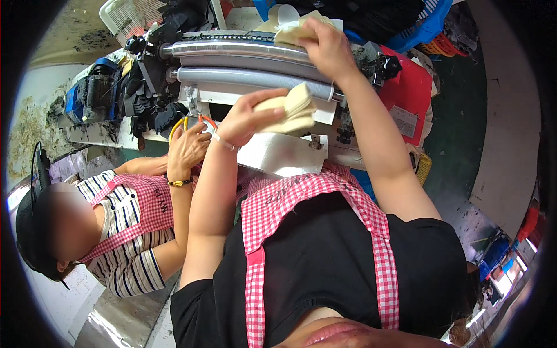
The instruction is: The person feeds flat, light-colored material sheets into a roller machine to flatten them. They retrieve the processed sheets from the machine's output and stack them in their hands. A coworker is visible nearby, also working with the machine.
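Note:
My left hand is closed round a stack of cream-coloured, flat cut pieces, fanned at the right end. It is just in front of the machine's lower grey roller. My right hand reaches over the far right end of the shiny upper roller. Its fingers are closed on a cream piece, and more pale pieces lie behind it. How many pieces that hand holds is hidden. A white metal plate juts out below my left hand.
At left, a person in a striped shirt has a hand by yellow-and-orange tool handles. Black cut pieces lie near a blue motor. A blue basket stands far right, above a red panel.

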Demonstrator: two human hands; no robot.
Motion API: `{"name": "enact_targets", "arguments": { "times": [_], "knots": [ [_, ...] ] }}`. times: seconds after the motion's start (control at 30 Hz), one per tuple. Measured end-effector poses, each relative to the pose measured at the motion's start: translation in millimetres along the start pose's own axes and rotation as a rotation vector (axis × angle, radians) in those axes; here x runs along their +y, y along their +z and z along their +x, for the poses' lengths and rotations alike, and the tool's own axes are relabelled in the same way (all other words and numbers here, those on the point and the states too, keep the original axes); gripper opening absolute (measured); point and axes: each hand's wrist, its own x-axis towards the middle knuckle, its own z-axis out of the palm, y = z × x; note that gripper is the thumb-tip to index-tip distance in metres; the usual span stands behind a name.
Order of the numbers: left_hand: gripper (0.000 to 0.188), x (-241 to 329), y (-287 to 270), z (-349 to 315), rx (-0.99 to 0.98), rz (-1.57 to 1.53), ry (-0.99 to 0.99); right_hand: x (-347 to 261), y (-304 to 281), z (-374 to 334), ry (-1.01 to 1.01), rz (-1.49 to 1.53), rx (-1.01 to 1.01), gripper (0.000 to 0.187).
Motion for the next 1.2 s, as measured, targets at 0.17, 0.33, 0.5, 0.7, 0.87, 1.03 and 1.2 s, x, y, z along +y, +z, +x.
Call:
{"name": "enact_targets", "arguments": {
  "times": [0.17,0.33,0.5,0.7,0.87,1.03,1.2],
  "knots": [
    [0.069,-11.6,-5.6,-47.0,-0.009,-0.147,0.028,-20.4,-11.8,-78.0,-0.664,-0.112,-0.030,0.014],
    [0.060,-12.3,10.6,-46.5,0.073,-0.120,0.094,-5.2,-3.5,-82.9,-0.664,-0.239,-0.030,0.012],
    [0.052,-13.9,1.6,-45.5,-0.010,-0.007,0.128,-18.4,-15.0,-78.1,-0.836,-0.022,0.145,0.018],
    [0.045,-10.4,2.5,-51.7,0.004,-0.023,0.030,-9.3,8.2,-79.4,-0.687,-0.162,-0.033,0.013],
    [0.037,-14.4,2.5,-39.1,0.118,-0.093,-0.025,-4.7,10.9,-67.3,-0.523,-0.357,-0.046,0.018],
    [0.041,-16.3,-13.3,-1.5,0.311,0.379,-0.042,-33.3,-6.9,-52.0,-0.066,0.108,-0.087,0.037],
    [0.035,-8.7,0.9,7.0,0.130,-0.096,0.042,-32.9,-13.0,-41.8,0.155,0.287,-0.475,0.043]
  ]
}}
